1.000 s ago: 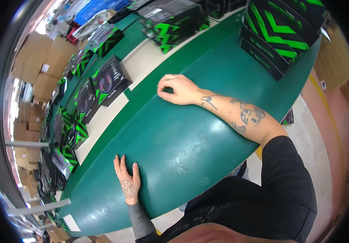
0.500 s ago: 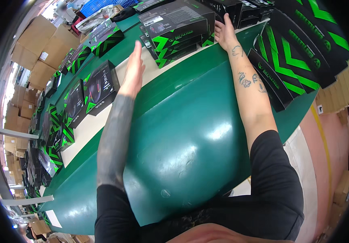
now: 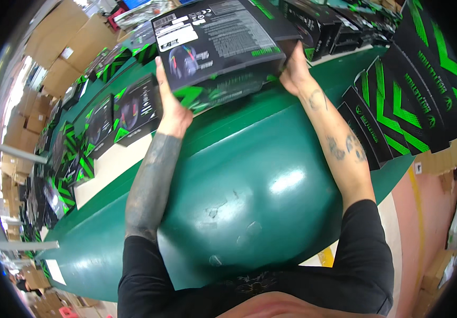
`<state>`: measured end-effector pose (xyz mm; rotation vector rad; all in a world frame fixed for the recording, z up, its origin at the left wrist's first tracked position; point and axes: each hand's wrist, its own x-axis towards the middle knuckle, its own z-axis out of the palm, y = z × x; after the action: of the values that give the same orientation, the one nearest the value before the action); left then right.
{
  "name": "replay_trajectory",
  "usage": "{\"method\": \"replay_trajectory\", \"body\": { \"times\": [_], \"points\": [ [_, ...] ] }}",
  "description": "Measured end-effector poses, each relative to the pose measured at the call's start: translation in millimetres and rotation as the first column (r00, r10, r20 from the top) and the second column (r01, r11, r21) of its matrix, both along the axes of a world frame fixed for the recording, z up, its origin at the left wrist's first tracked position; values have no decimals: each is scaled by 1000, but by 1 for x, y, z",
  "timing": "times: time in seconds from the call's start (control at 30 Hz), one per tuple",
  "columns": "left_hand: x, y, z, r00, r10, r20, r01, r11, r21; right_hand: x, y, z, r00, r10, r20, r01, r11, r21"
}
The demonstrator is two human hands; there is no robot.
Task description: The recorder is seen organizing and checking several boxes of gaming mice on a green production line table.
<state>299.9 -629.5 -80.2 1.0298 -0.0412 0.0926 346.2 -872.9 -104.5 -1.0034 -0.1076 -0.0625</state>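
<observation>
Between my two hands is a stack of flat black cardboard boxes (image 3: pixel 239 45) with green patterns, at the far middle of the table. Its top box bears white labels and a picture of a computer mouse. My left hand (image 3: pixel 174 110) presses on the stack's left side, thumb up along the edge. Against the right side lies my right hand (image 3: pixel 296 75), its fingers partly hidden behind the corner. The stack is tilted toward me and its front face is blurred, so how many boxes it has is hard to tell.
Similar black-and-green boxes (image 3: pixel 135 108) line the pale strip (image 3: pixel 114 167) on the left. More boxes (image 3: pixel 318 32) stand at the back right. Large black-and-green cartons or sleeves (image 3: pixel 406 100) lean at the right edge of the green table (image 3: pixel 239 201). Brown cartons (image 3: pixel 61 45) are piled far left.
My hands, open and apart on either side of the stack before, have closed on it. The stack has come up and nearer to me, with its top face now tilted into view.
</observation>
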Motion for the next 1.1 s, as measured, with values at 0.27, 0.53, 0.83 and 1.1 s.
{"method": "replay_trajectory", "body": {
  "times": [0.27,0.53,0.83,1.1],
  "points": [
    [-244,102,5,995,92,-30,-94,994,-60,-212,62,-1,910,414,19,-414,907,82],
    [-362,153,-33,893,417,-170,-340,871,354,-278,92,17,783,529,327,-363,816,-450],
    [-379,131,41,868,-20,496,-496,21,868,-276,70,51,858,384,342,13,648,-761],
    [-400,147,13,910,369,188,-412,765,495,-269,10,23,981,80,-175,-161,837,-523]
  ]
}}
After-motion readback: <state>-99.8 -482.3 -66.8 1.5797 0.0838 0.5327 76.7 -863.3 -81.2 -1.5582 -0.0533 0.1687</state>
